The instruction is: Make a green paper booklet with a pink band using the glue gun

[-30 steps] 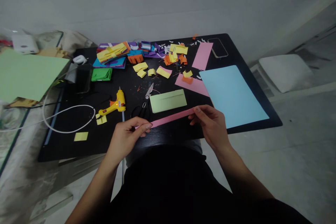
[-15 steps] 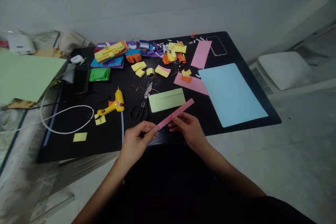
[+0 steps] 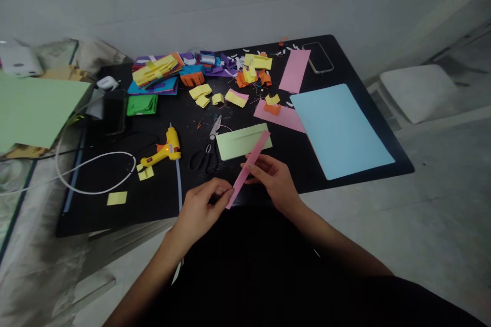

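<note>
A narrow pink paper strip [image 3: 251, 161] is held slantwise above the table's front edge, between both my hands. My left hand [image 3: 203, 207] pinches its lower end between thumb and finger. Farther up, my right hand [image 3: 273, 180] grips the strip with the thumb on top and the fingers behind it. The strip's upper end overlaps a pale green paper piece [image 3: 238, 142] lying flat on the table. Black-handled scissors [image 3: 210, 148] lie just left of that green piece, blades pointing away from me.
On the black table [image 3: 153, 204] a yellow glue gun [image 3: 164, 148] lies at left beside a white cable [image 3: 95, 192]. Light blue sheets [image 3: 341, 133] cover the right side. Folded coloured papers [image 3: 157, 74], pink sheets [image 3: 294, 71], scraps and a phone [image 3: 318, 57] lie toward the back.
The pink strip has turned steeper, its upper end swinging left and away from me. Its lower end now shows below my left fingers. My right hand has shifted slightly up the strip.
</note>
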A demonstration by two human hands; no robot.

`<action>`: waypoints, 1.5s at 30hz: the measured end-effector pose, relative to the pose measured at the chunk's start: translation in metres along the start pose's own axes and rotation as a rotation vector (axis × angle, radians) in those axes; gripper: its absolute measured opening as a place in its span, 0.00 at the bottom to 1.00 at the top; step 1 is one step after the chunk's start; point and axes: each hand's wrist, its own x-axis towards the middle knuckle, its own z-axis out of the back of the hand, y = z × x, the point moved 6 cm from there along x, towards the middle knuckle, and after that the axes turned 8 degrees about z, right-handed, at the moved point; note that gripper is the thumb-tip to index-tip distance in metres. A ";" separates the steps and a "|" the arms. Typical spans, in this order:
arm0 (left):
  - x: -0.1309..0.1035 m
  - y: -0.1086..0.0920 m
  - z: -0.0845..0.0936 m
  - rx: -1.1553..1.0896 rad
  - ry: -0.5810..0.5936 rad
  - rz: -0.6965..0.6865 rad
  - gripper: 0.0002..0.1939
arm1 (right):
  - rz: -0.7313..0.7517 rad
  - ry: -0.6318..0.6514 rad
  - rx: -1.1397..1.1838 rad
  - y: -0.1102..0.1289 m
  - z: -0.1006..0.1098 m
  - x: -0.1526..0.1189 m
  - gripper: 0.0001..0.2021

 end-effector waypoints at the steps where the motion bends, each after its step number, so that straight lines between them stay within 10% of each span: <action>1: 0.001 0.000 0.000 0.006 0.012 -0.020 0.03 | -0.008 0.005 0.006 -0.001 -0.001 0.001 0.18; 21: -0.009 -0.023 -0.015 0.249 0.131 -0.245 0.05 | 0.002 0.113 -0.153 -0.006 -0.013 0.001 0.24; 28: 0.021 0.050 0.079 0.441 -0.369 0.072 0.08 | -0.002 0.143 -0.114 0.001 -0.011 0.002 0.21; 31: 0.040 0.093 0.110 0.592 -0.389 0.171 0.20 | 0.001 0.141 -0.074 0.003 -0.010 0.002 0.19; 36: 0.056 0.129 0.115 0.685 -0.317 0.210 0.23 | -0.024 0.170 -0.036 0.009 -0.012 0.001 0.16; 45: 0.060 0.125 0.128 0.561 -0.231 0.121 0.16 | -0.061 0.197 0.030 0.011 -0.008 0.000 0.14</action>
